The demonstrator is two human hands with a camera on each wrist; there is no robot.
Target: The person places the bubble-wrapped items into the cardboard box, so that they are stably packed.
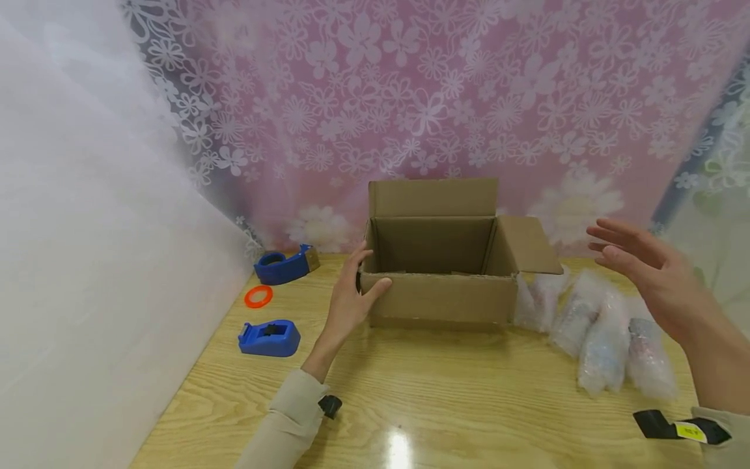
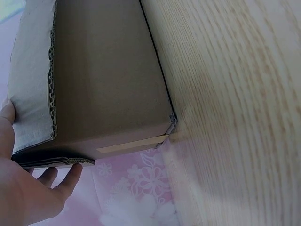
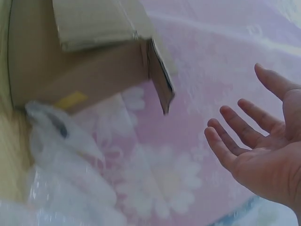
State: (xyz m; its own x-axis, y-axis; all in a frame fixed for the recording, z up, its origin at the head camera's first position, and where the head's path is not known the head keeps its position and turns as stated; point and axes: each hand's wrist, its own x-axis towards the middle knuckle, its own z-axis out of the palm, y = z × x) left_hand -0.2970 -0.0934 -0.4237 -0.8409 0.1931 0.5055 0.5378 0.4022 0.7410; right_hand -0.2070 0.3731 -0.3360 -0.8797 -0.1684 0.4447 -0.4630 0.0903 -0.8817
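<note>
A cardboard box [image 1: 439, 299] stands on the wooden table with its top open. Its back flap [image 1: 433, 197] rises upright, its right flap [image 1: 529, 244] sticks outward, and the front flap hangs down over the front wall. My left hand [image 1: 349, 296] grips the box's front left corner, thumb on the front flap and fingers around the left side, as the left wrist view also shows. My right hand [image 1: 650, 273] is in the air right of the box, fingers spread and holding nothing. Below it lie several bubble-wrapped items [image 1: 603, 345], their contents blurred by the wrap.
At the left of the table are a blue tape gun [image 1: 284, 268], an orange ring [image 1: 258, 296] and a blue tape dispenser [image 1: 269, 338]. A pink floral curtain [image 1: 410, 98] hangs close behind the box, and a white sheet [image 1: 105, 228] borders the left side.
</note>
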